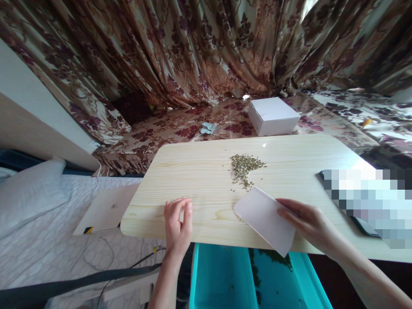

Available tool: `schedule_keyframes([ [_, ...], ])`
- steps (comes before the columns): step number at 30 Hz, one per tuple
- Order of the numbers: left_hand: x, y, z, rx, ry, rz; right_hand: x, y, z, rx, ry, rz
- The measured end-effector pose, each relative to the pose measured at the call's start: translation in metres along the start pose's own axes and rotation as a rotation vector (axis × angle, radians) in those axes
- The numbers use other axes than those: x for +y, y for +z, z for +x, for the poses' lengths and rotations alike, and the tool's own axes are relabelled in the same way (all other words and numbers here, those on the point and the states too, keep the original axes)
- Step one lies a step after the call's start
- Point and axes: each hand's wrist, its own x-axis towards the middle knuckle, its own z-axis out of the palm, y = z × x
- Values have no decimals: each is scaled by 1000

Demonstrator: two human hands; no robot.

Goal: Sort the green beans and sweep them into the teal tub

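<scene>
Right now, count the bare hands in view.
2: the left bare hand at the near edge of the pale wood-grain table, the right bare hand farther right, holding a white rectangular card.

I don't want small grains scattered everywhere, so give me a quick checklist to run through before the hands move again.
1. Right hand grip on the white card: ok, its edge is pinched between thumb and fingers.
2. Left hand free: ok, loosely curled, holding nothing.
3. Grains all in one pile: not ok, several lie apart on the table.
4. No grains beneath the card: cannot tell, it hides that patch.
5. Teal bin uncovered: ok, its open top shows past the table's near edge.
</scene>
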Motion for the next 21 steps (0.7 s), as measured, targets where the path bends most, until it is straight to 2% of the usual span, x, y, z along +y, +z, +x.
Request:
schedule_keyframes([
  [7,0,0,1,0,3,-2,-19,28,-17,-210,-14,59],
  [10,0,0,1,-4,1,-3,-32,37,-29,-253,-49,28],
  [13,1,0,1,-4,-4,-2,-41,35,-39,-253,-75,-18],
  [16,3,0,2,-3,-2,-2,-40,20,-39,-156,-65,-11],
  [21,3,0,1,-4,1,1,-17,-17,-19,230,-26,49],
])
